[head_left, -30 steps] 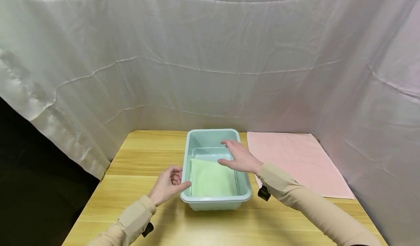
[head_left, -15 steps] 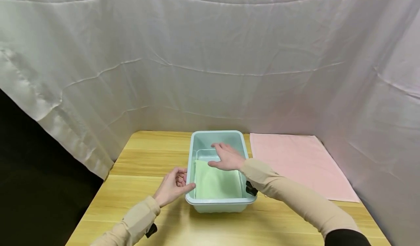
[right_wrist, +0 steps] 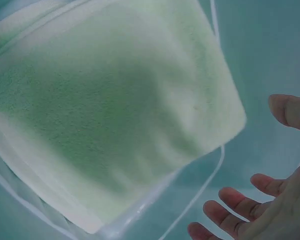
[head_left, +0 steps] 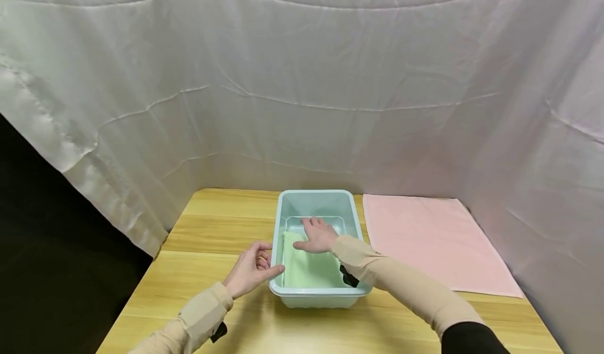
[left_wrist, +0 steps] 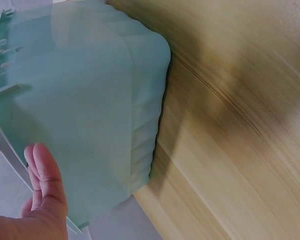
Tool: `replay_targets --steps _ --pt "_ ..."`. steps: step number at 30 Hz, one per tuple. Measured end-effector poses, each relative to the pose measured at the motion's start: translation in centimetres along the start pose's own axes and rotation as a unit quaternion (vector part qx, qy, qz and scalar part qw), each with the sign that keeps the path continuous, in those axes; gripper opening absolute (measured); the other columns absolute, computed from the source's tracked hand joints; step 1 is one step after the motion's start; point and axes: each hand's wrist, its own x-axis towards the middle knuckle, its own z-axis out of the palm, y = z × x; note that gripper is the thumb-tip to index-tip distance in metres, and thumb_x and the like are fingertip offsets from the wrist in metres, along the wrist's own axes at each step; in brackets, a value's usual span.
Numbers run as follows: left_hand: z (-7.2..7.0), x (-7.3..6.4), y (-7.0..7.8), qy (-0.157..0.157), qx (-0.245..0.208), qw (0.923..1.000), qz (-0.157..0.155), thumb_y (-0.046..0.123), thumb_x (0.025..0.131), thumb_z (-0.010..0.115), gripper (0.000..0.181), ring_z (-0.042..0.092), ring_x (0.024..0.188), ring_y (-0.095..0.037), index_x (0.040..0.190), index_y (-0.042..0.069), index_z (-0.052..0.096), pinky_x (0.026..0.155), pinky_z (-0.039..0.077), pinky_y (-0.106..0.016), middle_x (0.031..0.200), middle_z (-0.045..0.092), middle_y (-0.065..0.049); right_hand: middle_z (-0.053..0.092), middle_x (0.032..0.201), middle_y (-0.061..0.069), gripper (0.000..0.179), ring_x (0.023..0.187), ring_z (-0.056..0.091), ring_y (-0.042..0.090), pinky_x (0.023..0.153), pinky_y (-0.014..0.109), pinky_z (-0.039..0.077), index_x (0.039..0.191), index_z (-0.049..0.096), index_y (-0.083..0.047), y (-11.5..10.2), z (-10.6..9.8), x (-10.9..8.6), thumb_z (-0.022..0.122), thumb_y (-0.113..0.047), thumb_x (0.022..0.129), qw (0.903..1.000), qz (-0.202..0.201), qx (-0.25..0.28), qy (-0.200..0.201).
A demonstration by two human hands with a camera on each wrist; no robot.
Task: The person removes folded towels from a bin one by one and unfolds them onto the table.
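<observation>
A light blue-green plastic basin (head_left: 321,292) stands on the wooden table, with a folded pale green towel (head_left: 311,274) lying in its near part. My left hand (head_left: 251,270) holds the basin's left rim, thumb over the edge and fingers outside; the left wrist view shows those fingers against the basin's outer wall (left_wrist: 90,110). Inside the basin, my right hand (head_left: 317,237) is spread above the towel's far edge, holding nothing. From the right wrist, its fingers (right_wrist: 240,204) appear apart from the towel (right_wrist: 110,100), beyond one edge of it.
To the right of the basin a pink towel (head_left: 434,244) lies flat on the table (head_left: 226,228). A pale grey curtain (head_left: 306,107) hangs behind and along the sides. Dark space (head_left: 56,249) lies past the table's left edge.
My right hand has moved left and down into the basin, over the towel. The left hand keeps its hold on the rim. The whole view has shifted slightly.
</observation>
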Motion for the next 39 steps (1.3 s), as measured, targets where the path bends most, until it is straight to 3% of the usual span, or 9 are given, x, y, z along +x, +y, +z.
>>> replay_targets --steps 7,13,19,25,31,39 --pt "0.0 -0.3 0.5 -0.009 -0.034 0.9992 -0.019 0.017 0.088 0.078 0.062 0.061 0.073 -0.015 0.133 -0.01 0.046 0.061 0.052 -0.02 0.095 0.064 -0.016 0.044 0.151 0.023 0.08 0.139 0.043 0.041 0.111 0.061 0.04 0.153 0.035 -0.006 0.2 2.8 0.9 0.057 -0.056 0.095 0.9993 0.035 -0.012 0.001" --pt "0.2 -0.3 0.4 -0.009 -0.038 0.9991 -0.016 0.016 0.089 0.076 0.06 0.063 0.069 -0.015 0.134 -0.011 0.046 0.06 0.053 -0.021 0.095 0.065 -0.016 0.04 0.154 0.023 0.08 0.142 0.039 0.041 0.117 0.061 0.032 0.155 0.031 -0.007 0.0 5.1 1.7 0.05 -0.06 0.097 0.9983 0.053 0.001 -0.023" --pt "0.4 -0.2 0.3 -0.006 -0.028 0.9994 -0.019 0.018 0.09 0.076 0.057 0.061 0.069 -0.015 0.132 -0.01 0.048 0.061 0.054 -0.021 0.093 0.064 -0.015 0.035 0.157 0.024 0.082 0.146 0.034 0.041 0.122 0.061 0.024 0.158 0.024 -0.009 0.3 6.6 2.4 0.047 -0.061 0.098 0.997 0.068 0.021 -0.029" --pt "0.4 -0.2 0.3 -0.001 -0.021 0.9995 -0.021 0.017 0.09 0.075 0.056 0.061 0.072 -0.015 0.131 -0.009 0.048 0.063 0.055 -0.021 0.092 0.063 -0.014 0.028 0.162 0.023 0.081 0.15 0.03 0.04 0.125 0.06 0.019 0.159 0.023 -0.008 0.5 7.0 3.1 0.042 -0.06 0.1 0.9964 0.072 0.003 -0.045" --pt "0.3 -0.2 0.5 -0.001 -0.02 0.9995 -0.025 0.016 0.091 0.074 0.056 0.063 0.071 -0.015 0.133 -0.009 0.047 0.063 0.055 -0.021 0.092 0.063 -0.014 0.034 0.157 0.024 0.08 0.147 0.033 0.039 0.124 0.056 0.023 0.156 0.027 -0.005 0.7 7.1 3.4 0.039 -0.061 0.101 0.9961 0.07 -0.016 -0.052" --pt "0.4 -0.4 0.8 -0.003 -0.021 0.9995 -0.024 0.016 0.091 0.074 0.055 0.061 0.07 -0.015 0.132 -0.009 0.047 0.061 0.054 -0.022 0.09 0.063 -0.014 0.045 0.145 0.028 0.081 0.137 0.042 0.04 0.115 0.053 0.038 0.148 0.034 0.001 1.8 8.4 4.9 0.04 -0.064 0.1 0.9964 0.077 -0.009 -0.033"
